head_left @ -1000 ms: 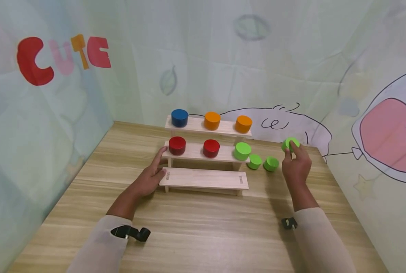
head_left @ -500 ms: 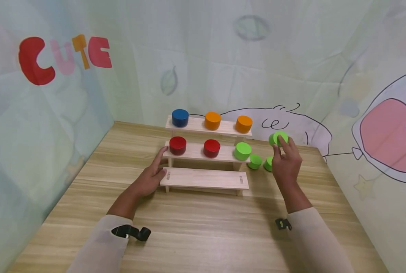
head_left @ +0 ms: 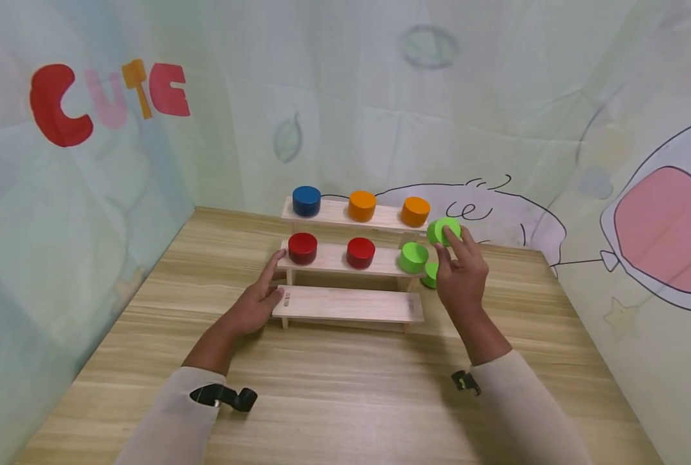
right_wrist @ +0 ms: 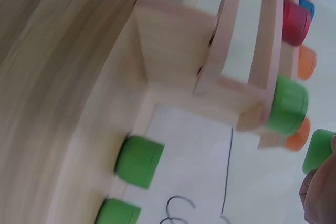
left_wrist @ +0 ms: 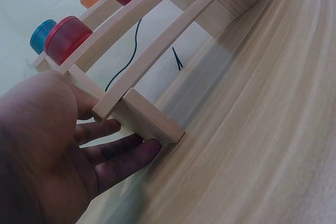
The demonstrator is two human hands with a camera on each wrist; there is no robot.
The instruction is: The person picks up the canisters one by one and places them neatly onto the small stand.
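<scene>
Head view: right hand (head_left: 460,278) is sitting right of centre, raised above the table, pinching a green cylinder (head_left: 443,231) between thumb and fingertips. That held piece is hovering just right of the wooden stepped shelf (head_left: 348,305), level with the gap between its top and middle steps, clear of both. Another green cylinder (head_left: 412,257) is standing at the right end of the middle step, just left of the hand. A third green one (head_left: 430,275) is peeking out on the table behind the hand, mostly hidden.

Left hand (head_left: 256,302) is lying left of centre with fingers straight and relaxed, resting against the left end of the shelf; its fingertips are touching the lowest step's end leg in the left wrist view, fingers (left_wrist: 123,156) spread loosely on the table (head_left: 345,387).

Middle step is also carrying two red cylinders (head_left: 302,248) and (head_left: 360,252). Top step is bearing a blue cylinder (head_left: 306,200) at its left and two orange cylinders (head_left: 361,205) and (head_left: 415,211) to the right. Lowest step is bare wood.

Right wrist view, blurred: two green pieces are lying on the table near the lower left, apart from the shelf.
</scene>
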